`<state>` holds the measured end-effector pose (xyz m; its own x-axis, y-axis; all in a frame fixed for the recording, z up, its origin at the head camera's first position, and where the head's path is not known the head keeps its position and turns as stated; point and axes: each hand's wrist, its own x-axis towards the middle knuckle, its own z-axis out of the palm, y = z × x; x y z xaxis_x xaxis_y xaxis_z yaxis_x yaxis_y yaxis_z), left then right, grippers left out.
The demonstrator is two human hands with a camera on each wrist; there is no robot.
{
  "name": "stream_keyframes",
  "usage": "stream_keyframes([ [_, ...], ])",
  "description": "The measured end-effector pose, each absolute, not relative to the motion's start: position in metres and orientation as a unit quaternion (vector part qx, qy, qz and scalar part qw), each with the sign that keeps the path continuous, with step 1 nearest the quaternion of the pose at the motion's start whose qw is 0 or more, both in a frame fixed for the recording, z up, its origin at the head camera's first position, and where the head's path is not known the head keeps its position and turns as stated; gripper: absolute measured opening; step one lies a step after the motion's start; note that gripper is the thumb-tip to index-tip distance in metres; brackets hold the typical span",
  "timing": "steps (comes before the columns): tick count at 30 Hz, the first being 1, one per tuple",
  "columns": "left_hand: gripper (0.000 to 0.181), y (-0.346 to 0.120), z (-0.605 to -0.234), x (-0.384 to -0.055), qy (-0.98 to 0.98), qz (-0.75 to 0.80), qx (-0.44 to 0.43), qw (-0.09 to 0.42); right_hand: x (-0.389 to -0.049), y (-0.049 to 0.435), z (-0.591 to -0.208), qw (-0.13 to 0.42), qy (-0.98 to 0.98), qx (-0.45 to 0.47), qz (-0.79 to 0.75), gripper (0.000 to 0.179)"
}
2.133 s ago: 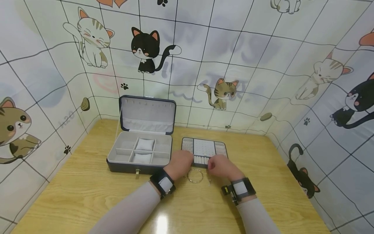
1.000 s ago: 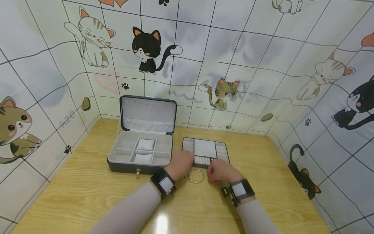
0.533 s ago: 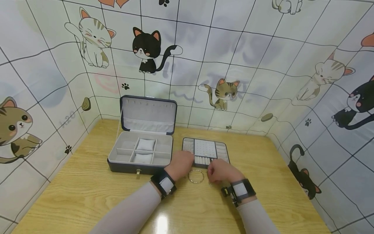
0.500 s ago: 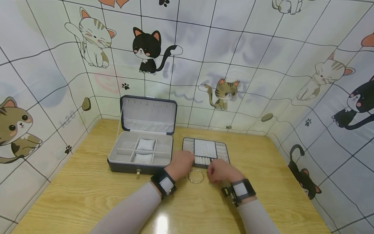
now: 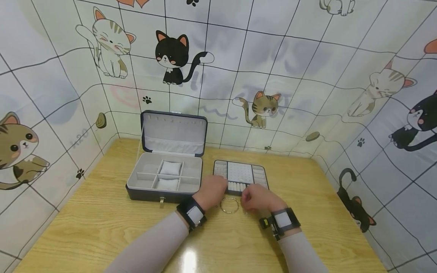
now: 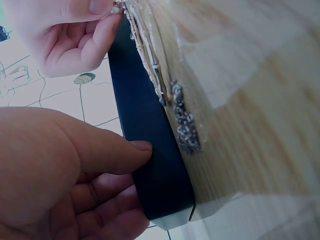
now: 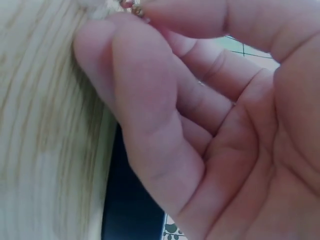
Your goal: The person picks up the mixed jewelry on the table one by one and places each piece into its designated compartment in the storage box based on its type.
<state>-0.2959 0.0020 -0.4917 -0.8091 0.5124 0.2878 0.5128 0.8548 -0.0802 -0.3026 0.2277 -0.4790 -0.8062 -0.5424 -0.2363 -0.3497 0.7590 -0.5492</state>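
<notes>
My left hand [image 5: 211, 192] holds the front left of the dark-sided jewelry tray [image 5: 240, 172]. Its thumb [image 6: 140, 150] presses the tray's front wall, with the other fingers curled on the far side. Just in front of the tray's right part, my right hand [image 5: 258, 197] pinches a small shiny piece of jewelry with a gold bead [image 7: 137, 10] between thumb and forefinger. Most of that piece is hidden or blurred, so I cannot tell its kind. A gold bangle [image 5: 229, 205] lies on the table between both hands. Beside it, a silver chain-like piece [image 6: 185, 122] lies near my left thumb.
An open dark jewelry box [image 5: 164, 195] stands left of the tray, lid up against the wall side. Two white cushions [image 5: 170, 168] sit in its compartments. The wooden table [image 5: 218, 242] meets a cat-printed cloth [image 5: 218, 76] at the back and sides.
My right hand first dipped from the tray's front edge towards the table, and has now risen slightly. The left hand, tray, box and bangle stay in place.
</notes>
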Motion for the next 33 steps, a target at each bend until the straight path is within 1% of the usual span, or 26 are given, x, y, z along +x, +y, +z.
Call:
stream_keyframes([
  [8, 0.01, 0.002, -0.492, -0.295, -0.951, -0.005, -0.269, 0.152, -0.305, 0.229, -0.481, 0.201, 0.904, -0.257, -0.276, 0.015],
  [15, 0.01, 0.002, -0.493, -0.297, -0.95, -0.006, -0.272, 0.154, -0.309, 0.231, -0.482, 0.186, 0.897, -0.261, -0.305, 0.016],
  [23, 0.01, 0.002, -0.493, -0.297, -0.953, -0.012, -0.267, 0.144, -0.313, 0.235, -0.488, 0.188, 0.88, -0.252, -0.355, 0.014],
  [33, 0.013, 0.002, -0.492, -0.296, -0.953, -0.018, -0.266, 0.146, -0.317, 0.238, -0.487, 0.172, 0.851, -0.265, -0.42, 0.013],
])
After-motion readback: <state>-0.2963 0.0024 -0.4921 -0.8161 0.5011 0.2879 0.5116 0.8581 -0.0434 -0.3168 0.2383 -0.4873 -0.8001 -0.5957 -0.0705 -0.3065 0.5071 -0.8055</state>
